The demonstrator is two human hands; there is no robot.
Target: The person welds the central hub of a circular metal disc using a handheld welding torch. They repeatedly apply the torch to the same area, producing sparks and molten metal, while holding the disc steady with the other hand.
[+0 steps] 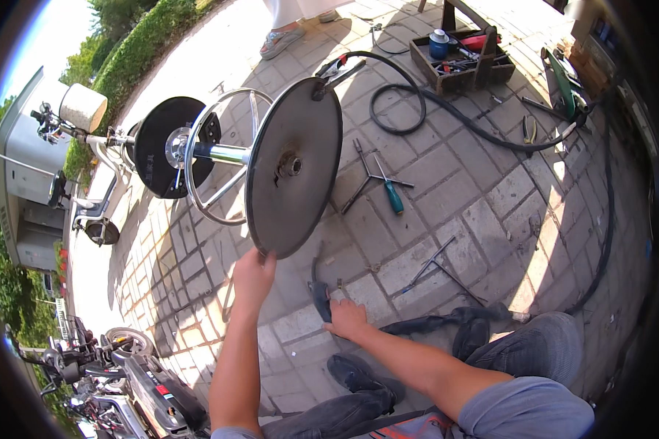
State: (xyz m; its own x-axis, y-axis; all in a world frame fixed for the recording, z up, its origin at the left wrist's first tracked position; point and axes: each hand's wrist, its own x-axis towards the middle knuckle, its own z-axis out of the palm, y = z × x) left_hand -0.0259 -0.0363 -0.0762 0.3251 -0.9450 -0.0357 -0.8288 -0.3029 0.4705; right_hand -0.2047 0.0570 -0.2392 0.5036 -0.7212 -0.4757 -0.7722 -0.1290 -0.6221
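A bar stool lies on its side, its round dark metal base (300, 157) tilted toward me. Behind the base are a chrome footrest ring (190, 172) and the black round seat (152, 157). My left hand (255, 278) is closed on the base's lower rim. At the upper rim a spring clamp (337, 79) is attached, with a black cable (388, 130) looping from it. My right hand (348, 319) is closed round a welding electrode holder (320, 298) just above the paving, below and right of the base. The fingers partly hide its grip.
A T-handled wrench (367, 174) and a green-handled screwdriver (394, 197) lie on the bricks; another T-handled wrench (436, 262) is nearer. A wooden toolbox (483, 73) and yellow pliers (529, 129) are at the far right. Another person's foot (282, 42) is beyond. Motorbikes (154, 388) stand lower left.
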